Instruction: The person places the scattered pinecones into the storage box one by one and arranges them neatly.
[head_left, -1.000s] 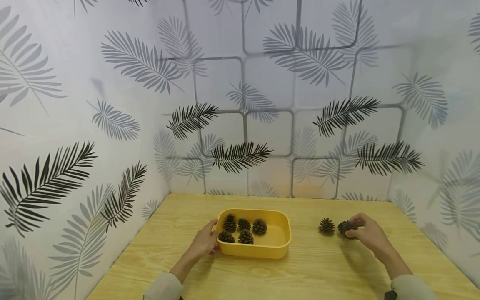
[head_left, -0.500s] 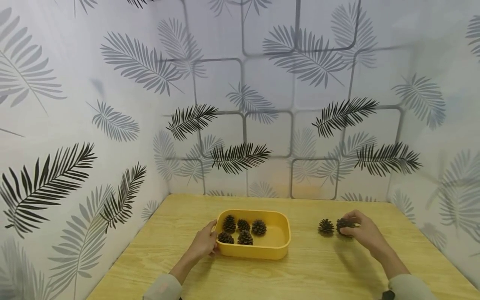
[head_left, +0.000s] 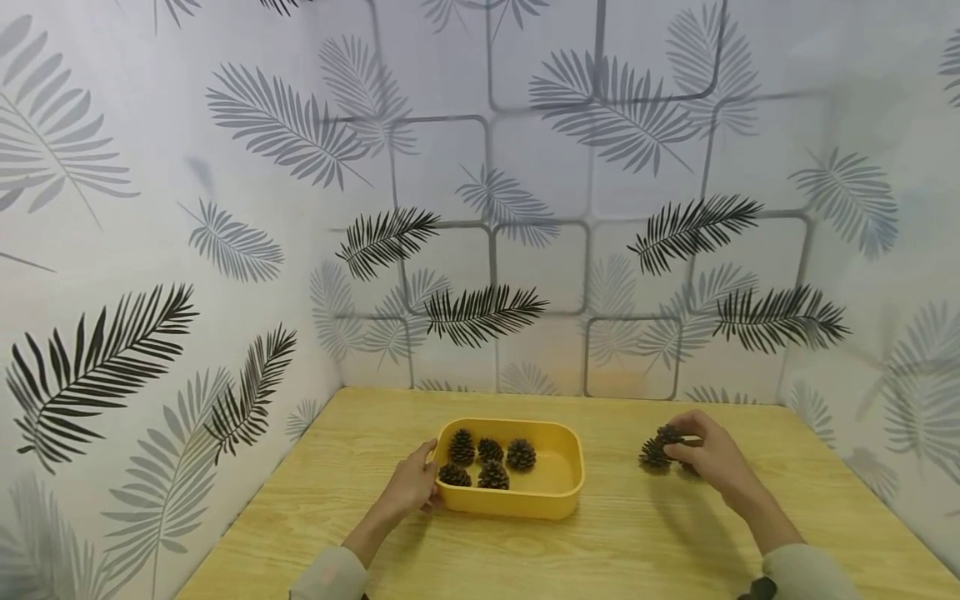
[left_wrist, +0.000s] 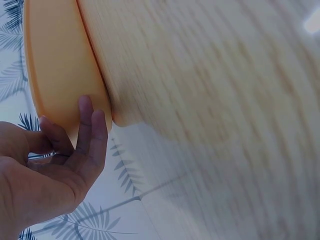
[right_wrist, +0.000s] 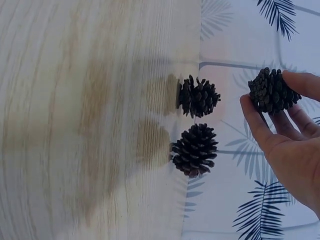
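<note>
My right hand point(head_left: 712, 454) pinches a pine cone point(right_wrist: 272, 91) between thumb and fingers. In the right wrist view the cone is held apart from two others. Those stand on the tabletop: one pine cone point(right_wrist: 199, 96) and a second pine cone point(right_wrist: 195, 151) beside it. From the head, the held cone overlaps a standing pine cone point(head_left: 653, 456), and the other is mostly hidden by the hand. My left hand point(head_left: 411, 483) holds the left end of a yellow plastic box point(head_left: 510, 502), its fingers point(left_wrist: 86, 117) against the wall. Several pine cones point(head_left: 492, 475) lie in the box's left and middle.
The wood-grain table point(head_left: 570, 558) is pale yellow. Walls with a leaf pattern point(head_left: 487, 317) close it off at the back and on both sides. The right end of the box shows bare floor.
My right hand has picked up a pine cone and moved left with it, over the cone on the left. A further cone now shows behind the hand. The left hand and box stay put.
</note>
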